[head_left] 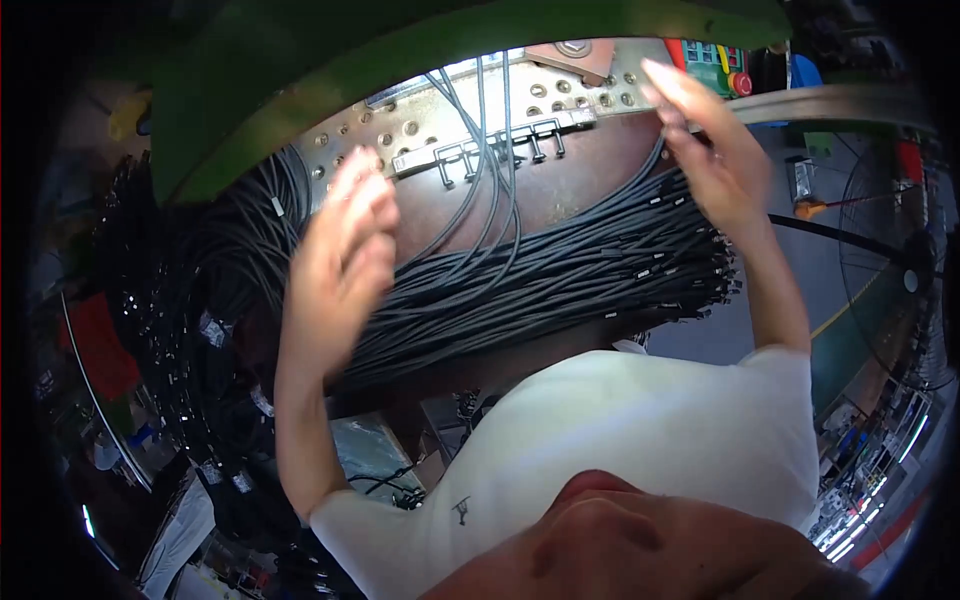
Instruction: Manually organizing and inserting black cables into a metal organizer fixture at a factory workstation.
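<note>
My left hand point(345, 250), somewhat blurred, is raised over the left part of a thick bundle of black cables point(540, 285), fingers stretched out and holding nothing. My right hand point(715, 160) is up near the right end of the metal plate point(410, 128), its fingers extended and nothing visible in them. Between the hands, a metal bar fixture point(495, 143) with black bracket-like pieces runs along the plate's near edge. A few cables rise from the bundle across this fixture. At the bundle's right end, many small connectors point(715, 275) show.
A green machine part point(400, 50) arches over the work surface. At the back right is a control box with a red button point(740, 84). More black cables point(170, 330) hang at the left. A fan point(890, 270) stands at the right.
</note>
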